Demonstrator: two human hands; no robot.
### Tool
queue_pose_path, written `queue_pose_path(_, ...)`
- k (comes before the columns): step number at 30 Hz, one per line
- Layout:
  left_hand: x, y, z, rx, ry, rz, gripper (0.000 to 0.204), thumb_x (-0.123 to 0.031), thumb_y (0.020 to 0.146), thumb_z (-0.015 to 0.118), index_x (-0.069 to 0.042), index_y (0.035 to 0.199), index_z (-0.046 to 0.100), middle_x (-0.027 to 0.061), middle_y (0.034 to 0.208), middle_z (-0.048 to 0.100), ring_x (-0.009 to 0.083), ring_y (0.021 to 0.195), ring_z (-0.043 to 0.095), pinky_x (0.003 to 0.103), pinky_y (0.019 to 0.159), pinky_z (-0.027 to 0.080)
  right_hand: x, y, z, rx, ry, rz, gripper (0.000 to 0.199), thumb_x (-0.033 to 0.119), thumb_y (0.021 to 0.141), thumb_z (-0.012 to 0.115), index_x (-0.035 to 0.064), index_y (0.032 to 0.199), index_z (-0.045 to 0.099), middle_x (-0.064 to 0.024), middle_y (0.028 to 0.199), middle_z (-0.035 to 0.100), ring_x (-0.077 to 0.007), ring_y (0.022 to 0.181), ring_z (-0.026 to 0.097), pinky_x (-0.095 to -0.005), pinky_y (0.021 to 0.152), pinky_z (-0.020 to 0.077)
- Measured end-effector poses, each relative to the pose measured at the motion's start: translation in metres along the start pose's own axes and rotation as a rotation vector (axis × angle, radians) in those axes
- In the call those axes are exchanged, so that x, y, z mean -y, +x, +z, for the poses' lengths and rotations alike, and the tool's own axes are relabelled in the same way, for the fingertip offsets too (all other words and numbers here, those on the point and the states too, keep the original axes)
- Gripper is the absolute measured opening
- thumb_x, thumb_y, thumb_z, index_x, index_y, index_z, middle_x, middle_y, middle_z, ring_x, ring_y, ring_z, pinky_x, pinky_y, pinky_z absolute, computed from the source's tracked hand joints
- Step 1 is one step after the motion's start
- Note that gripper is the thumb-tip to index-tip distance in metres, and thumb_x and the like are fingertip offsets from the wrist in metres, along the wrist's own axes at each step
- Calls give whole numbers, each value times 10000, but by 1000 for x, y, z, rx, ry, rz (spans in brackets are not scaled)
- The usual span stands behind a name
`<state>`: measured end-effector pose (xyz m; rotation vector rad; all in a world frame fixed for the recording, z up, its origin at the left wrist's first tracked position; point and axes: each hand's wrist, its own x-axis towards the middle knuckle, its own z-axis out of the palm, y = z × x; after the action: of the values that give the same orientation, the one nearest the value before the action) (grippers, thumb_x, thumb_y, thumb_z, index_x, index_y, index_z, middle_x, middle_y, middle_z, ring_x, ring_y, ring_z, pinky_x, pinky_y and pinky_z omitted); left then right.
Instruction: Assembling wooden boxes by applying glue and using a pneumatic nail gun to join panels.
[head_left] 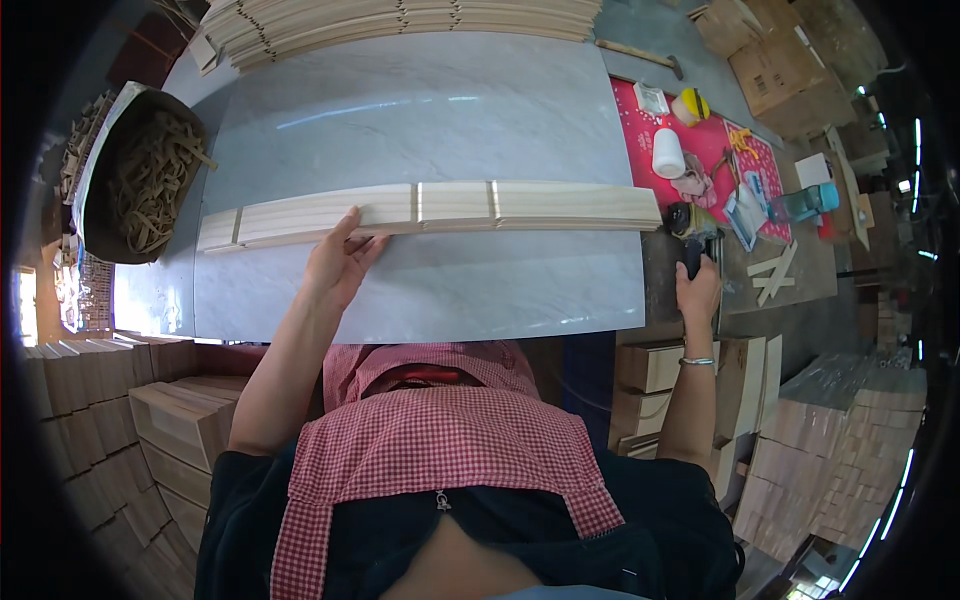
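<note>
Grey marble-patterned tabletop (pixel 430 120) spans mid-frame. Across its centre lie grooved wooden slats (pixel 455 206); the left hand (pixel 338 262) touches their near edge, whether gripping I cannot tell. Right of centre, the right hand (pixel 698 288) grasps a black handle (pixel 692 258). Steadying the slats seems the step; next calls for keeping them aligned.

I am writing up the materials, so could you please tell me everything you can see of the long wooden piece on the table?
The long wooden piece is pale and looks like bare wood, with three crosswise grooves: one near its left end, two farther right. It lies left to right across the grey table, its right end jutting past the edge. The left hand touches its near side, left of middle.
</note>
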<state>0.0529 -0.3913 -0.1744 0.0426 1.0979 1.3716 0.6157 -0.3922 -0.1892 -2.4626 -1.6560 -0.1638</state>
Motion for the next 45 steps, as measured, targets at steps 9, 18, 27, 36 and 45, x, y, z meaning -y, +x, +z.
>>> queue_pose_path(9, -45, -15, -25, 195, 469, -318, 564, -200, 916, 753, 113, 1304, 490, 221, 1149, 589, 253, 1029, 649, 318, 838, 583, 21, 38, -33, 133, -168, 186, 552, 315, 875, 737, -13, 1294, 591, -222, 1241, 624, -414, 1082, 637, -479, 912, 527)
queue_pose_path(18, -106, 1, -33, 339, 2096, 1119, 612, -222, 725, 847, -81, 1274, 616, 96, 1156, 654, 277, 1071, 626, 394, 933, 522, 168, 26, -51, 26, 106, -901, 671, 177, 708, 780, 63, 1329, 552, -134, 1301, 596, -355, 1148, 583, -432, 984, 487)
queue_pose_path(27, -147, 50, -30, 262, 2245, 737, 607, -202, 664, 851, -90, 1224, 646, 78, 1153, 644, 307, 1041, 605, 403, 945, 495, 225, 74, -38, 466, -155, -881, 503, 158, 676, 763, 67, 1139, 586, -120, 1155, 619, -317, 1093, 597, -407, 931, 514)
queue_pose_path(36, -163, 62, -35, 202, 2144, 971, 569, -198, 665, 856, -84, 1186, 658, 86, 1140, 636, 302, 1037, 597, 420, 909, 507, 233, 94, -28, 208, 57, -899, 470, 124, 673, 774, 60, 1108, 608, -127, 1131, 624, -340, 1069, 610, -426, 930, 523)
queue_pose_path(45, -139, 49, -48, 138, 2125, 1027, 654, -227, 670, 880, -76, 1259, 638, 108, 1177, 594, 309, 1072, 574, 402, 973, 478, 204, 63, -15, 186, 150, -917, 531, 104, 683, 762, 48, 1187, 607, -128, 1155, 591, -347, 1083, 571, -410, 959, 506)
